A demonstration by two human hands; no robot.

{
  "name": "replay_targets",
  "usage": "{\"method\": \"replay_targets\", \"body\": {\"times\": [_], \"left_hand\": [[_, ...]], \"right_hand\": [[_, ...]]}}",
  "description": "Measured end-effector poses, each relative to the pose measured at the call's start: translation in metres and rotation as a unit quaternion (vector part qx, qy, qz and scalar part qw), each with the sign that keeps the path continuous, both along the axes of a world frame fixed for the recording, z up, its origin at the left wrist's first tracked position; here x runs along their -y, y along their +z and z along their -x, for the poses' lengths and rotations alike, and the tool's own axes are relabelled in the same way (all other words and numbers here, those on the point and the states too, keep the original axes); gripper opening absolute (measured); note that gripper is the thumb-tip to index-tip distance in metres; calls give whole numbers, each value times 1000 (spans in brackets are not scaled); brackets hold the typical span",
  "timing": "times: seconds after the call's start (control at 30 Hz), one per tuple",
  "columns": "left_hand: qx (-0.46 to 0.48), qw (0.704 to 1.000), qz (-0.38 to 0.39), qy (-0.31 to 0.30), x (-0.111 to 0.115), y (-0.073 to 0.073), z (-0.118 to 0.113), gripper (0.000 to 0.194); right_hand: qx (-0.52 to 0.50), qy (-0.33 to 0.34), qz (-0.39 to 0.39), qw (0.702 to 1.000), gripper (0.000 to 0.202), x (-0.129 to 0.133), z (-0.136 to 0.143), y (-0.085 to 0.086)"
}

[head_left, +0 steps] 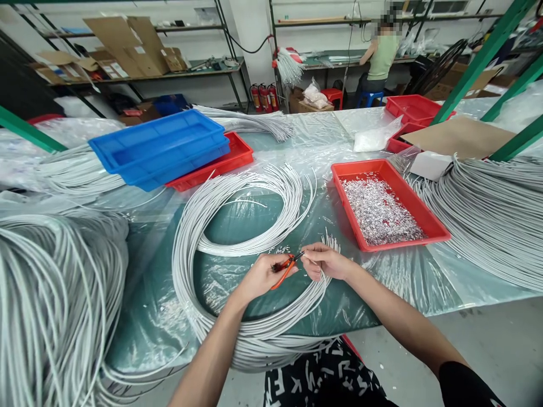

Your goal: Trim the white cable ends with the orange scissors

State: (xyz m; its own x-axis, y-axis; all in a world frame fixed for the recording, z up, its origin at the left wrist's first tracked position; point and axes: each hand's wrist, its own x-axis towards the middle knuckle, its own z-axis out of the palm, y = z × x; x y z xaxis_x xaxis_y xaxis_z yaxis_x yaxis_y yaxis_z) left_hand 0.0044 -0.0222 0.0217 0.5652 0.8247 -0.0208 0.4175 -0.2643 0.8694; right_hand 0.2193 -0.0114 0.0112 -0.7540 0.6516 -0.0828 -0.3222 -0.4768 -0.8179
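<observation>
1. Holding pliers [292, 260] in left hand [263, 277], fingers curled round the handles. Could nip right hand [326, 263] if squeezed off-line, working this close.
2. Pinching with right thumb and fingertips, apparently on a cable end; too small to confirm. Could slip, given so little to grip.
3. Find coil [183, 277] at near centre, draped over near table [146, 294] edge. Could slide lapward if tugged.
4. Mind red tray [405, 243] at right: could spill bits [375, 206] if bumped by forearm.
</observation>
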Motion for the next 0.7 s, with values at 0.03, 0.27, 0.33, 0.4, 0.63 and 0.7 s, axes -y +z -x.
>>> {"method": "replay_targets", "body": {"times": [0.03, 0.27, 0.33, 0.4, 0.63, 0.7], "left_hand": [[0, 1000, 1, 1, 0, 1, 1, 40], [11, 998, 48, 27, 1, 2, 3, 41], [32, 995, 86, 35, 2, 1, 1, 42], [51, 990, 124, 43, 3, 1, -2, 43], [76, 977, 193, 51, 6, 2, -8, 45], [85, 976, 194, 51, 6, 2, -7, 45]], "right_hand": [[20, -32, -33, 999, 35, 0, 0, 0], [184, -238, -303, 904, 33, 7, 6, 6], [231, -289, -372, 851, 32, 11, 8, 7], [272, -333, -447, 784, 30, 14, 11, 6], [359, -376, -565, 640, 31, 14, 13, -8], [355, -380, -559, 646, 29, 14, 14, -9]]}}
